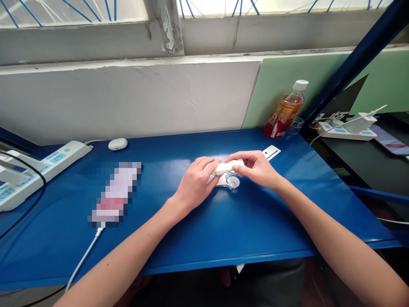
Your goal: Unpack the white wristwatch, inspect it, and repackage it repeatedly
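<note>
A small white bar-shaped object (226,167) is held level between both hands, just above the blue tabletop; its exact kind I cannot make out. My left hand (195,182) is closed around its left end, fingers over the top. At the other end, the thumb and fingers of my right hand (254,167) pinch it. Right below lies a clear plastic piece with a round end (233,182), beside a white bit partly covered by my left fingers. A flat white card with a slot (271,152) lies behind my right hand.
On the blue table (255,226), a pixelated phone (116,194) with a white cable lies left. Further back are a white earbud case (118,144) and a power strip (47,170). A drink bottle (285,111) stands back right, near a slanted blue post (351,64).
</note>
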Demonstrator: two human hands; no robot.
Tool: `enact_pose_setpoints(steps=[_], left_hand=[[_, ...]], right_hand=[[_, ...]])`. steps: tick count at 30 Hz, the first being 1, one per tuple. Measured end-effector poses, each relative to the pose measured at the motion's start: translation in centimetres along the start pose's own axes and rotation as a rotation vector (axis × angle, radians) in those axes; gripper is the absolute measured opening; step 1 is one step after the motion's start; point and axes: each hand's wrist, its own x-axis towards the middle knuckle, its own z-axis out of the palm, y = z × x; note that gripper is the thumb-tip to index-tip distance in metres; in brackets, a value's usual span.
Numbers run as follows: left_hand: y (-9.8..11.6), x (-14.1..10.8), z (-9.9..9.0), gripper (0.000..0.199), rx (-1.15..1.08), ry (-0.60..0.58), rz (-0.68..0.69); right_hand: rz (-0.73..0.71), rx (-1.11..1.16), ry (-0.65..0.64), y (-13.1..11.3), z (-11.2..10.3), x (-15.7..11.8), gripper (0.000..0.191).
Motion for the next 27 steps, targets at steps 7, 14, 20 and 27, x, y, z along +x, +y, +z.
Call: enact_pose_setpoints(steps=[7, 14, 20, 27], left_hand=[[-1.4, -0.9, -0.7, 0.062, -0.044, -0.303, -0.046], [-2.5, -2.0, -0.1, 0.048, -0.136, -0.234, -0.064], [-3.0, -2.1, 0.1, 0.047, -0.135, -0.196, -0.054], [-2.9, -2.1, 0.0, 0.042, -0.169, -0.147, -0.028]], right_hand=[[0.024, -0.12, 0.134, 0.7, -0.5, 0.7, 0.021], [-0.001, -0.345, 0.142, 0.7, -0.6, 0.3, 0.023], [-0.055, -0.678, 0.272, 0.6, -0.9, 0.1, 0.018], [-0.047, -0.596, 0.21, 0.6, -0.4, -0.1, 0.016]])
